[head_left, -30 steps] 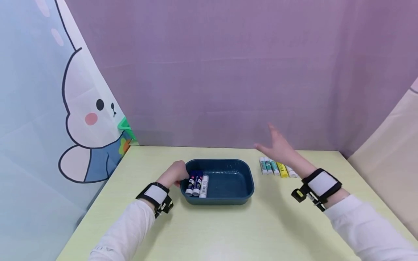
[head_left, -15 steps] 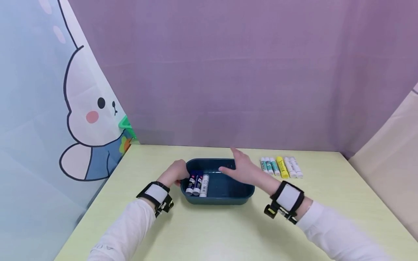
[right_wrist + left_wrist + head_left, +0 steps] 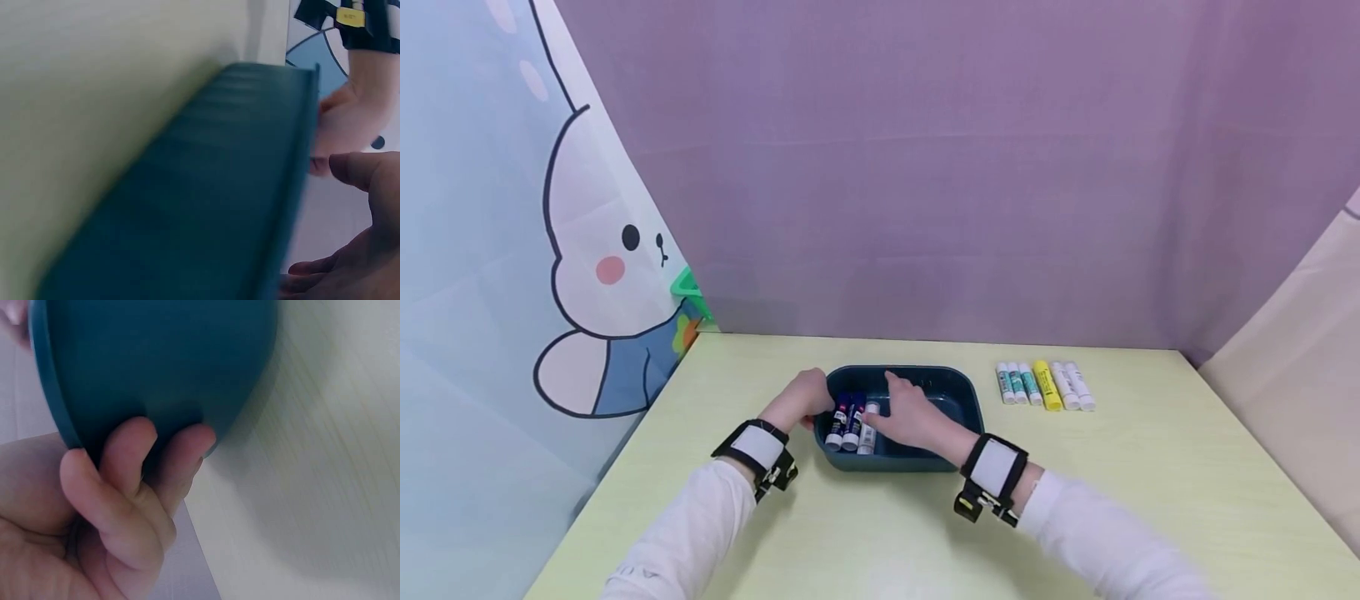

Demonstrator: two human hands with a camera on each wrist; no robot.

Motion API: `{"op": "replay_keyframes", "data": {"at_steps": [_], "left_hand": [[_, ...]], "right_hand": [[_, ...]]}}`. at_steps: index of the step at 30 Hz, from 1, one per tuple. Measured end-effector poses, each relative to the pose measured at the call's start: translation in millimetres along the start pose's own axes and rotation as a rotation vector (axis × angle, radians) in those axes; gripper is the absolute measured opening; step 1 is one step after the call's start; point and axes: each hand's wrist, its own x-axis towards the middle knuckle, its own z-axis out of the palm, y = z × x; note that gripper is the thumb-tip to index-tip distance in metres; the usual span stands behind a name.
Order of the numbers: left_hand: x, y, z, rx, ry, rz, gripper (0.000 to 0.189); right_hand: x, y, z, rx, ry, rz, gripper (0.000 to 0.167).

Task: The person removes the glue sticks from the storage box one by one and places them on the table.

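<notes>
My left hand [image 3: 806,395] grips the left rim of a dark teal plastic bin [image 3: 887,462]; in the left wrist view its curled fingers [image 3: 128,456] press against the bin's outer wall. Inside, at the left end, lie two dark blue glue sticks [image 3: 838,427] with white ends and one white glue stick [image 3: 868,435], side by side. My right hand [image 3: 916,419] is over the bin, thumb and fingers spread, with the thumb close to the white glue stick. Whether it touches that stick cannot be told. The right wrist view shows no object between its fingers.
Right of the bin, several glue sticks lie in a row on the pale table [image 3: 865,542]: teal-and-white ones [image 3: 1017,383], a yellow one [image 3: 1048,385] and white ones [image 3: 1072,386]. A purple cloth [image 3: 925,183] hangs behind. A green plastic object [image 3: 688,289] shows at the back left.
My right hand has moved left and down, from above the row of glue sticks to over the bin. My left hand and the sticks in the bin have stayed put.
</notes>
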Motion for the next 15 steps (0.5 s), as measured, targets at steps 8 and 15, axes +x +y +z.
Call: {"op": "replay_keyframes", "data": {"at_steps": [8,15], "left_hand": [[-2.0,0.4,-0.3,-0.007,0.005,-0.002,0.02],[-3.9,1.6,-0.9,-0.016,0.007,-0.007,0.021]], "right_hand": [[10.4,-1.0,24.2,0.052,-0.046,0.011,0.076],[15.9,-4.9,35.0,0.048,-0.047,0.023,0.071]]}}
